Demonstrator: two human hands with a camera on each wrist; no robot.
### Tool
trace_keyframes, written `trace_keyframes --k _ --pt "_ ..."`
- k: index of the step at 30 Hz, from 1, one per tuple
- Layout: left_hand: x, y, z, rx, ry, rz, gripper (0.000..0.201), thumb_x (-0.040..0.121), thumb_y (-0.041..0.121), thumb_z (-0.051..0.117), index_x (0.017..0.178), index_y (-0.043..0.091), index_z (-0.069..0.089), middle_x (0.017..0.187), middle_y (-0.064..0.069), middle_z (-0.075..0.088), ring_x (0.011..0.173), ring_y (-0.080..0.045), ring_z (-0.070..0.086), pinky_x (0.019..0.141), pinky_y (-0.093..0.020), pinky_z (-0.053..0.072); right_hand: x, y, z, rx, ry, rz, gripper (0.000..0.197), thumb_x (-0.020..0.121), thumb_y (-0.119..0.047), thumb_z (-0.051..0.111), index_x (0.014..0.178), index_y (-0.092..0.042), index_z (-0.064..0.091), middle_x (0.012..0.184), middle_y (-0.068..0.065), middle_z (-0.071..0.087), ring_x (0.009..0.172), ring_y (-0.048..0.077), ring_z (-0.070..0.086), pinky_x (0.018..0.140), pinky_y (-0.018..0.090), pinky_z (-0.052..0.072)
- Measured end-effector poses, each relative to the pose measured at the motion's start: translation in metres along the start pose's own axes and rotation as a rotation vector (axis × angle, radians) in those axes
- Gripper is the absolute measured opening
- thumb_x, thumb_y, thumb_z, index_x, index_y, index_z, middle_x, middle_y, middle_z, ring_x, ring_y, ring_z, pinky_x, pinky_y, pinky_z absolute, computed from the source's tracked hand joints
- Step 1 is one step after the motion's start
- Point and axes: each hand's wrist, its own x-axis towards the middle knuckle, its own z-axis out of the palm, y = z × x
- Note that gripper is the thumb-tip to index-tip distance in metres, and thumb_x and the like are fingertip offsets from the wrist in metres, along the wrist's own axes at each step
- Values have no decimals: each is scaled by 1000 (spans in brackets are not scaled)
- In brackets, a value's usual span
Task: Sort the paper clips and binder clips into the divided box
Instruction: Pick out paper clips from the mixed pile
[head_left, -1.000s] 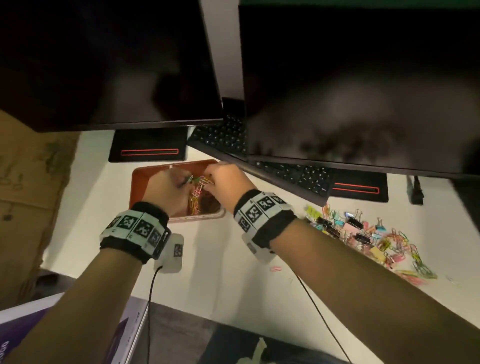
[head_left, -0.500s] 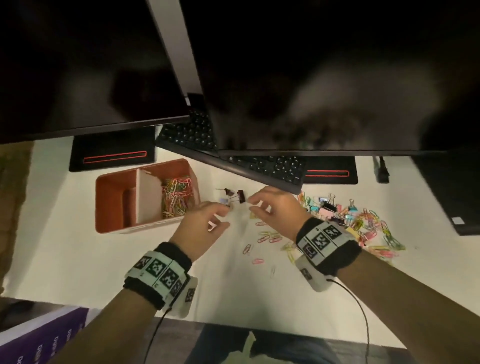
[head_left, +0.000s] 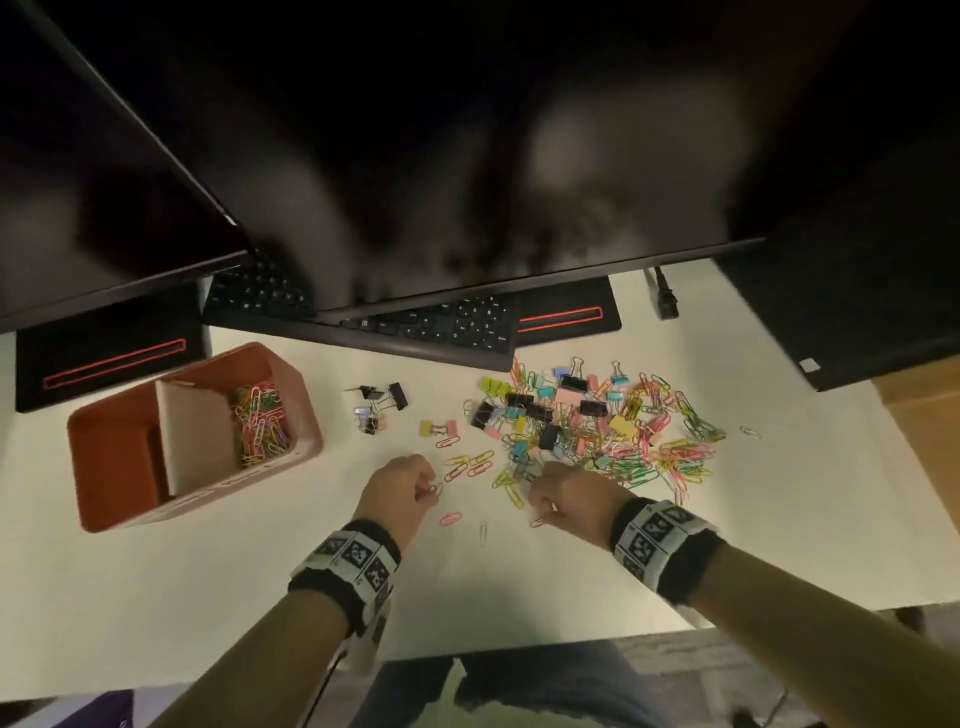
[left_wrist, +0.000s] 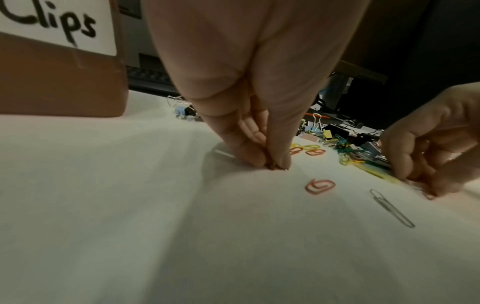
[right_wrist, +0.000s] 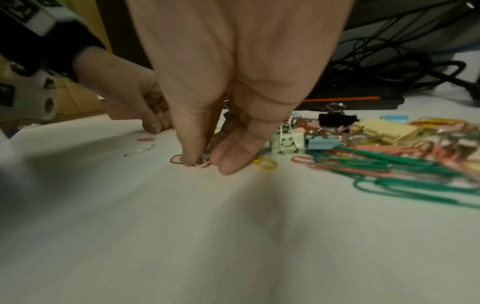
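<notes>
The scene is dim, with warm light falling from above onto the white tabletop (head_left: 519, 582), which is the brightest surface in the head view. The two black monitor screens (head_left: 467, 156) fill the upper half as near-black areas with vague, smeared pale reflections. Straight edges bow toward the frame borders in the wide-angle head view. In both wrist views soft grey shadows fan out across the tabletop below the left hand (left_wrist: 249, 86) and the right hand (right_wrist: 233, 78), which loom large and slightly soft. The green wire paper clips (right_wrist: 415, 185) at the right edge are blurred, and fine grain shows throughout.
</notes>
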Motion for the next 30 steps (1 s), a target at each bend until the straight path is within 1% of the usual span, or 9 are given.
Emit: trace_keyframes --k 2,5,9,12,15,18,20,24,30 --pt "3 6 2 -41 4 19 16 80 9 67 94 10 60 88 -2 60 84 -19 59 81 -26 49 10 -3 2 57 84 -19 7 90 -14 51 86 -11 56 96 4 53 80 22 54 81 25 44" --pt "8 16 5 -81 -15 69 24 78 13 69 101 12 60 93 0 56 85 -19 59 82 -27 50 27 -12 1 117 210 -35 6 89 -9 52 90 -10 57 99 5 56 84 23 55 81 36 52" --pt "8 22 8 -8 58 89 62 70 35 76 122 18 49 110 2 41 103 -16 48 93 -29 46 37 -15 -7 114 216 -29 48 85 -18 62 129 -17 43 127 7 48 107 25 55 90 38 51" --pt "4 21 9 50 46 69 84 65 46 76 135 21 36 119 -1 35 114 -18 39 99 -29 42 38 -14 -8 -14 156 -74 72 82 -21 67 141 -19 26 133 8 40 111 26 53 92 38 51" --pt "4 17 13 106 -16 103 97 60 52 77 139 19 31 123 0 32 115 -18 38 102 -32 40 42 -15 -6 -97 128 -88 82 81 -18 68 145 -19 16 135 10 36 111 28 53 90 37 51" --pt "4 16 17 168 -48 138 98 61 51 77 140 18 29 128 0 30 117 -17 36 103 -32 40 50 -17 -6 -122 141 -81 77 82 -13 66 145 -16 21 134 12 37 111 30 52 93 37 50" --pt "4 13 18 197 -53 169 95 63 48 77 140 19 30 128 0 30 118 -16 34 103 -31 39 56 -19 -8 -127 155 -83 64 84 -11 63 140 -14 33 129 14 40 106 31 54 91 39 51" --pt "3 9 19 157 -11 238 69 73 34 73 133 20 43 124 -1 39 114 -17 38 102 -31 39 59 -20 -14 -179 204 -111 31 86 -9 59 116 -7 54 117 15 46 94 32 57 80 39 55" --pt "3 11 20 165 5 295 41 83 24 65 122 15 56 120 -1 47 108 -17 46 100 -26 40 53 -14 -3 -259 204 -89 18 84 -8 62 100 -4 57 110 12 46 86 29 52 67 40 56"
